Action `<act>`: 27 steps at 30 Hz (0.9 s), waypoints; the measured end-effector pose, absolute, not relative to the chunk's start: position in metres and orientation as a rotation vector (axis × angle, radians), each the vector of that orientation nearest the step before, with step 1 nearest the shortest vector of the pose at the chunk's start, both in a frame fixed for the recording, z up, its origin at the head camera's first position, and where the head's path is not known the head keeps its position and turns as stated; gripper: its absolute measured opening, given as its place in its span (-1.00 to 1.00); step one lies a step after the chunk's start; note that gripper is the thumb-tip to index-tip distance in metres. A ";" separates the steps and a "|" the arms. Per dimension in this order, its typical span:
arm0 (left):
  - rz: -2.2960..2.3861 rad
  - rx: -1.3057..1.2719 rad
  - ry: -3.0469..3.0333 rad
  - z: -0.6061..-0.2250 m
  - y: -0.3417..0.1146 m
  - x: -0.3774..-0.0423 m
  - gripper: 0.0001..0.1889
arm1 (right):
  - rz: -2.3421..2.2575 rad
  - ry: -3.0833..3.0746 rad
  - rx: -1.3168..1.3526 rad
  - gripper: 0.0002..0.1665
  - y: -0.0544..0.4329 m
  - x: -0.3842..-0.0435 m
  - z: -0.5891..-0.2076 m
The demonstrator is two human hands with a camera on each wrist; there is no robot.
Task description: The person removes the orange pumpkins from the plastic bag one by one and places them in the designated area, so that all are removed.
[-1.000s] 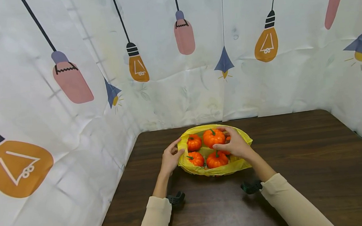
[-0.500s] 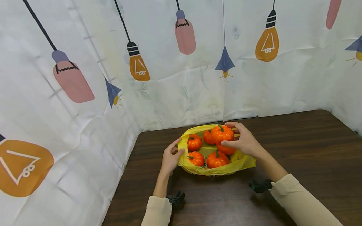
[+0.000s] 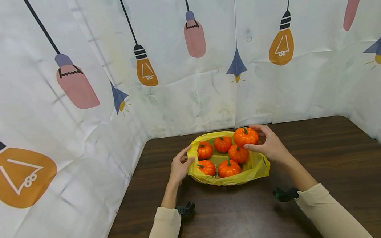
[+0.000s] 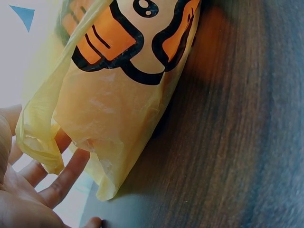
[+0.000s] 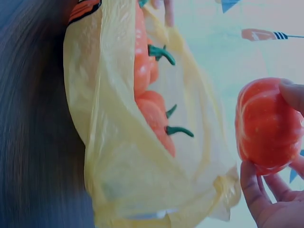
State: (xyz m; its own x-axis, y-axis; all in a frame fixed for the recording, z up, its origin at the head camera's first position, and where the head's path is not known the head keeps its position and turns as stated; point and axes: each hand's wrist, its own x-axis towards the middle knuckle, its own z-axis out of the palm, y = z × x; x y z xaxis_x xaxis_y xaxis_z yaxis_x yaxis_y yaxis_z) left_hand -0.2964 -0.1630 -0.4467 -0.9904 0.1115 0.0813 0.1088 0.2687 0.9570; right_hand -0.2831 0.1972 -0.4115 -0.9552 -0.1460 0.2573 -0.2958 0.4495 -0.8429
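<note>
Right hand: my right hand (image 3: pixel 270 147) has its fingers curled around one small orange pumpkin (image 3: pixel 245 136), above the far right edge of the bag.
Left hand: my left hand (image 3: pixel 179 167) pinches the left rim of the yellow plastic bag (image 3: pixel 246 174) with bent fingers.
Bag: it lies open on the dark wooden table (image 3: pixel 327 154), between my hands.
Inside the bag: five more pumpkins (image 3: pixel 227 168), close together.

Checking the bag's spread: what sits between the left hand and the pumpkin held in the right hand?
In the head view, the yellow bag with five small pumpkins lies between the left hand and the held pumpkin in the right hand.
</note>
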 end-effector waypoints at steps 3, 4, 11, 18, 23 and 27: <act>1.890 0.217 2.493 -0.443 -0.162 -0.293 -0.43 | 1.504 -2.547 0.374 -0.06 0.204 -0.282 -0.412; 1.884 0.209 2.490 -0.442 -0.162 -0.293 -0.43 | 1.504 -2.547 0.366 -0.05 0.206 -0.282 -0.412; 1.871 0.217 2.479 -0.441 -0.163 -0.292 -0.42 | 1.522 -2.546 0.303 -0.04 0.218 -0.279 -0.411; 1.872 0.225 2.483 -0.441 -0.163 -0.292 -0.43 | 1.518 -2.554 0.245 -0.02 0.230 -0.277 -0.410; 1.867 0.229 2.499 -0.441 -0.163 -0.293 -0.42 | 1.525 -2.549 0.222 -0.01 0.239 -0.279 -0.413; 1.870 0.227 2.499 -0.442 -0.163 -0.293 -0.42 | 1.543 -2.539 0.198 0.01 0.247 -0.281 -0.417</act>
